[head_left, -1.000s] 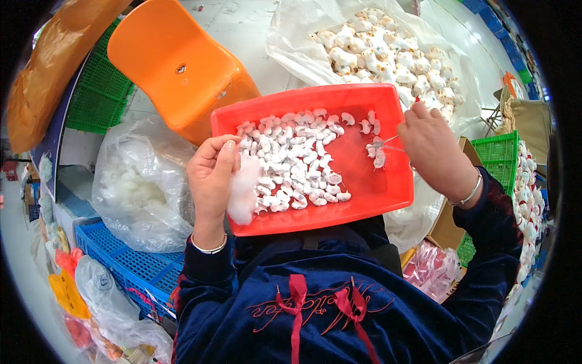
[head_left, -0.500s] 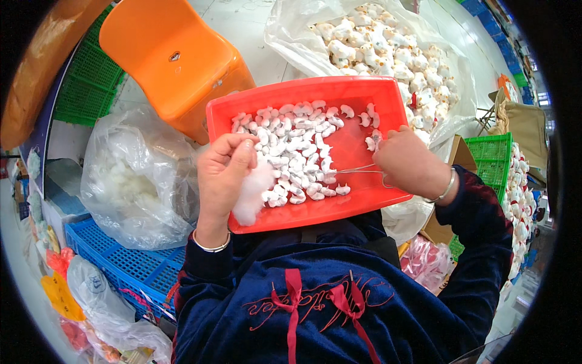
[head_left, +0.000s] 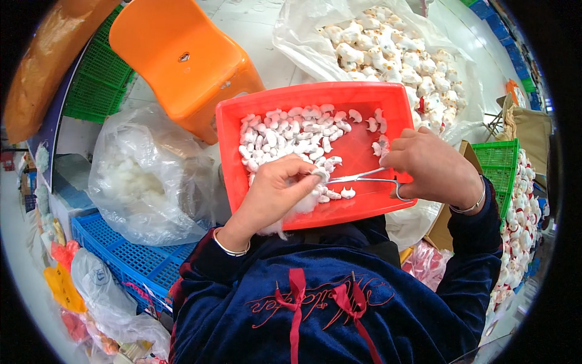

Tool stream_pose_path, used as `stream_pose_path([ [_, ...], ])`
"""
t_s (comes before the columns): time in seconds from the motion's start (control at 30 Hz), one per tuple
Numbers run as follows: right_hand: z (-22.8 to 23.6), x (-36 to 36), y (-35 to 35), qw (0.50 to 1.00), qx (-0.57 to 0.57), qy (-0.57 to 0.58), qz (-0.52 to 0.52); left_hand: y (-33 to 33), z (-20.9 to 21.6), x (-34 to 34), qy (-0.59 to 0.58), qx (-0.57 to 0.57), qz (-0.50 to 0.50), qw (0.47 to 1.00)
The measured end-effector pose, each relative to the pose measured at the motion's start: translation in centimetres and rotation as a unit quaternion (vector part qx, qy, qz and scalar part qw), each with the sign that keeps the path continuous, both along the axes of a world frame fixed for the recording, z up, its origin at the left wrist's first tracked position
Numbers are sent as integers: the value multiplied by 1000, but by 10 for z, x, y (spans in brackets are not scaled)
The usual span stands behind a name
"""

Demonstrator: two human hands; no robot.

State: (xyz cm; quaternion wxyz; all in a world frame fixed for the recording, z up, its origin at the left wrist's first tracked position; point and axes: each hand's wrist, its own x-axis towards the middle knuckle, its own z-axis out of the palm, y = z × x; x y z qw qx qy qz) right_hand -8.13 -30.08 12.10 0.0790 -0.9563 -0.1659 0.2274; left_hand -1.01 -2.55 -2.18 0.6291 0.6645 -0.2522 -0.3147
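Note:
A red plastic bin [head_left: 315, 91] sits at my lap, holding many small curved white plush pieces [head_left: 276, 139]. My left hand [head_left: 273, 191] is closed in a pinch on one white plush piece [head_left: 321, 175] over the bin's near side. White fibre stuffing [head_left: 303, 207] hangs beneath that palm; whether fingers grip it is hidden. My right hand [head_left: 433, 167] is closed around the ring handles of metal forceps [head_left: 357, 178], whose handles are spread. Their tips point left and meet the pinched piece, where the exact contact is hidden.
An orange chair [head_left: 176, 57] stands at far left. Below it, a clear bag of stuffing [head_left: 139, 182] rests beside a blue crate [head_left: 130, 255]. A large clear bag of white plush toys [head_left: 388, 54] lies beyond the bin. A green crate [head_left: 494, 167] stands at right.
My left hand has moved right and down to the forceps' tips and now pinches a plush piece. The forceps have risen slightly and their handles have spread. The stuffing has shifted right.

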Motion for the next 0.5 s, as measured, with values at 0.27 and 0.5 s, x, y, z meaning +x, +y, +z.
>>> stream_pose_path([
  [0.27, -27, -19, 3, 980, 152, -91, -86, 9, 11, 5, 224, -22, 96, 970],
  [0.5, -60, -33, 26, 973, 161, -90, -135, 6, 5, -1, 229, -81, 130, 961],
])
